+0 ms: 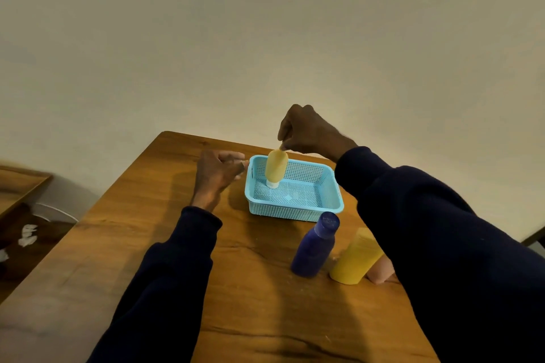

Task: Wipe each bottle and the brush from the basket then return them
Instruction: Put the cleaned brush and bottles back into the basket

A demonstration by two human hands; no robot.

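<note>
Yellow tube (276,167), white cap down, seemingly pinched

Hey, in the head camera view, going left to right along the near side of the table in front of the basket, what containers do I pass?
Purple bottle → large yellow bottle → a pinkish item, mostly hidden behind the right sleeve, so I cannot tell what it is.

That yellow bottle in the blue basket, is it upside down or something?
Yes. The tan-yellow bottle stands on its white cap in the basket, bottom end up, with the right hand pinching its top. The blue bottle and yellow bottle outside stand normally. Nothing is spilled.
</note>
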